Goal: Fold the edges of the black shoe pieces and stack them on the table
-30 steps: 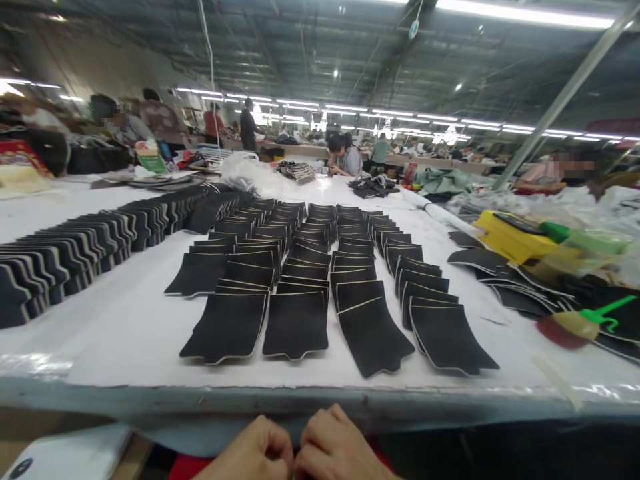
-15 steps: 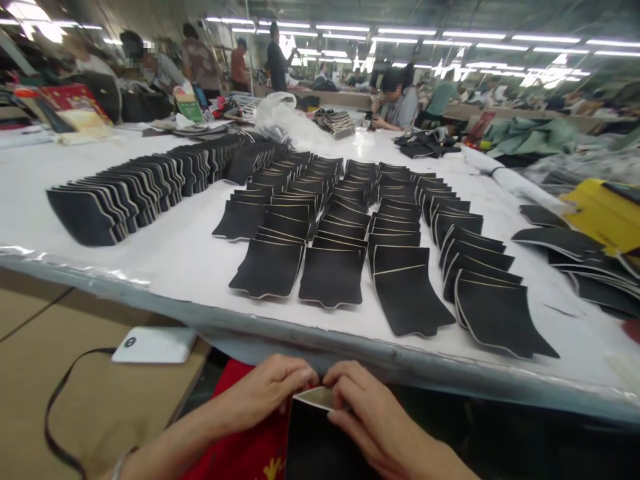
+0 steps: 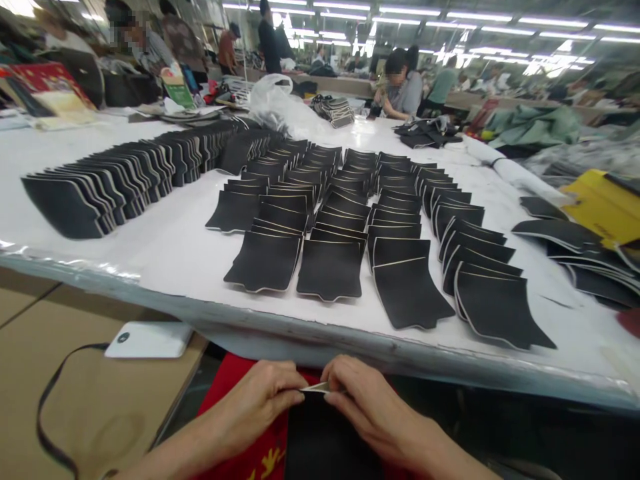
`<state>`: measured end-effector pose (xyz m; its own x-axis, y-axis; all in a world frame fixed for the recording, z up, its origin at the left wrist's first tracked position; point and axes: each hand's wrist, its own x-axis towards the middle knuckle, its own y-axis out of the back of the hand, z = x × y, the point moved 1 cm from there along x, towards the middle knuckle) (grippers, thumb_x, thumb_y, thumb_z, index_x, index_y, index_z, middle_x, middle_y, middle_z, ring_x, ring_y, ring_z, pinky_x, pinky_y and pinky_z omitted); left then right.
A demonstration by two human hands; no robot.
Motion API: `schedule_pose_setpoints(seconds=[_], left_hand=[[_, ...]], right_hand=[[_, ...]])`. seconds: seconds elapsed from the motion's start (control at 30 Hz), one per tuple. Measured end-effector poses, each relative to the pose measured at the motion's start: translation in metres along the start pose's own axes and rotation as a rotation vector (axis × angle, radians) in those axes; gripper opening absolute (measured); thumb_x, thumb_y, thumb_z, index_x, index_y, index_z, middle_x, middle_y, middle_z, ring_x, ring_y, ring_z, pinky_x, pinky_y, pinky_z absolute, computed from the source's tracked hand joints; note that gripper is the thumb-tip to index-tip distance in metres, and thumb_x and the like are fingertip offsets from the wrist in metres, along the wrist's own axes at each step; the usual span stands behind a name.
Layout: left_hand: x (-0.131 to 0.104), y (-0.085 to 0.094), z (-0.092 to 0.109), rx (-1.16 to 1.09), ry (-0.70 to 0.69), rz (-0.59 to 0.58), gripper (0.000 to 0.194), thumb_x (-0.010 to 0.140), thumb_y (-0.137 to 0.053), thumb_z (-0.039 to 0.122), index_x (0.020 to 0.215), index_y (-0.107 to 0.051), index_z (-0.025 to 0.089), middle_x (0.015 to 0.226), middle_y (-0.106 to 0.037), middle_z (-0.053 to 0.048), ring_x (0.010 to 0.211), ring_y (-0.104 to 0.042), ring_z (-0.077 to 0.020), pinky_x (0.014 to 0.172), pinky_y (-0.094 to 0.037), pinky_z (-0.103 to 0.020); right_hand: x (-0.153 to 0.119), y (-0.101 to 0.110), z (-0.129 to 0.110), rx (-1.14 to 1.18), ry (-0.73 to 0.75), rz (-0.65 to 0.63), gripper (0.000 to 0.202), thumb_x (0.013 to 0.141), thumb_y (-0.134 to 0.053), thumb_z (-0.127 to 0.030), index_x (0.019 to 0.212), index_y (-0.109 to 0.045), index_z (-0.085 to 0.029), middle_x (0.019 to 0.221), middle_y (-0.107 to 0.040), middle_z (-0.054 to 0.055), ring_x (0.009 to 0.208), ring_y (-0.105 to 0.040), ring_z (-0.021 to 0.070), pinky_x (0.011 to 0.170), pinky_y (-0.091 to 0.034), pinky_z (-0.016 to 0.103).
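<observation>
Both hands sit low, just below the near edge of the table point(image 3: 310, 333). The left hand point(image 3: 260, 400) and right hand point(image 3: 360, 400) pinch the top edge of a black piece point(image 3: 320, 440) (fingers closed on it). On the table lie rows of black pieces point(image 3: 345, 220).

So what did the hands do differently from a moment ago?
The left hand and right hand have drawn closer, pinching the pale top edge of the black piece nearly flat; half a second ago it stood open. The rows of black pieces on the table stayed put.
</observation>
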<state>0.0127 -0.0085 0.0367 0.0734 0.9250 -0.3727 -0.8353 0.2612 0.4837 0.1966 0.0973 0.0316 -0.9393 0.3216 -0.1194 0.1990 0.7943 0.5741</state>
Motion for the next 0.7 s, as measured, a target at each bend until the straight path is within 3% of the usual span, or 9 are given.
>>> schedule_pose_setpoints(seconds=[0.27,0.5,0.7], left_hand=[[0.005,-0.001,0.003,-0.053,-0.048,-0.04,0.027,0.092,-0.048,0.028,0.091,-0.075,0.023,0.083,-0.064,0.001,0.081,-0.059,-0.0134,0.073,-0.038,-0.02],[0.014,-0.016,0.003,0.003,-0.092,0.062,0.026,0.092,-0.051,0.027,0.078,-0.072,0.02,0.073,-0.057,0.002,0.076,-0.055,-0.0125,0.067,-0.033,-0.022],[0.016,-0.017,-0.003,-0.037,-0.093,0.026,0.023,0.092,-0.052,0.026,0.082,-0.072,0.022,0.074,-0.055,0.003,0.076,-0.055,-0.0123,0.068,-0.033,-0.022]], right_hand=[[0.001,0.001,0.004,0.007,-0.07,0.014,0.012,0.092,-0.055,-0.018,0.082,-0.048,-0.02,0.079,-0.054,-0.002,0.072,-0.048,0.0135,0.067,-0.036,0.026],[0.001,-0.005,0.009,0.028,-0.035,0.071,0.015,0.09,-0.059,-0.022,0.078,-0.051,-0.019,0.077,-0.056,-0.001,0.07,-0.049,0.0138,0.066,-0.036,0.027],[-0.01,0.003,0.014,0.154,-0.104,0.114,0.012,0.084,-0.064,-0.013,0.09,-0.056,-0.02,0.087,-0.061,-0.002,0.08,-0.056,0.0139,0.073,-0.04,0.024]])
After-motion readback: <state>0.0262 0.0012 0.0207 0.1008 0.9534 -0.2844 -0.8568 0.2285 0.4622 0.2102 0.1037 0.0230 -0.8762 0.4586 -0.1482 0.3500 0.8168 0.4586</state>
